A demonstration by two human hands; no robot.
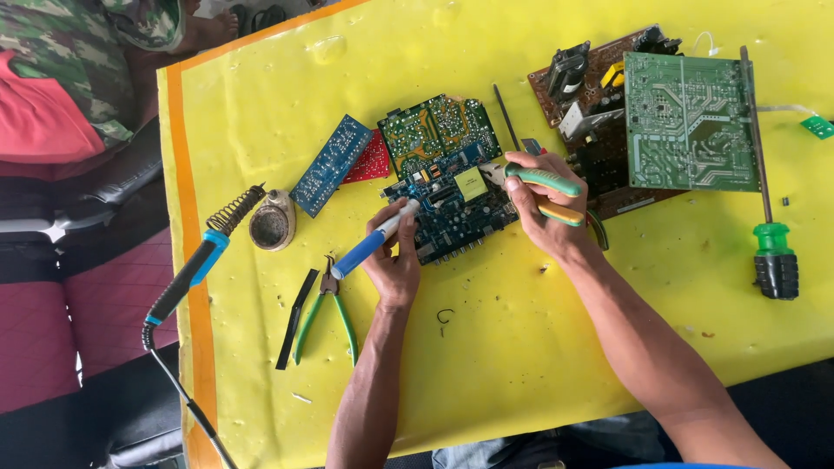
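The left hand [395, 260] is grasping a blue and white soldering iron [373, 241], its tip on the blue circuit board [452, 208] at the counter's [521, 347] centre. At 3 o'clock, the right hand [539, 208] is clenched around green-handled pliers [543, 180].

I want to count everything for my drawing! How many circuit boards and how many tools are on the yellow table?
Circuit boards: 6, including the blue board under the hands and the big green board.
Hand tools: 5: the soldering tool in the left hand, the pliers in the right hand, green-handled cutters, green screwdriver, soldering iron on its coil stand.
Total: 11
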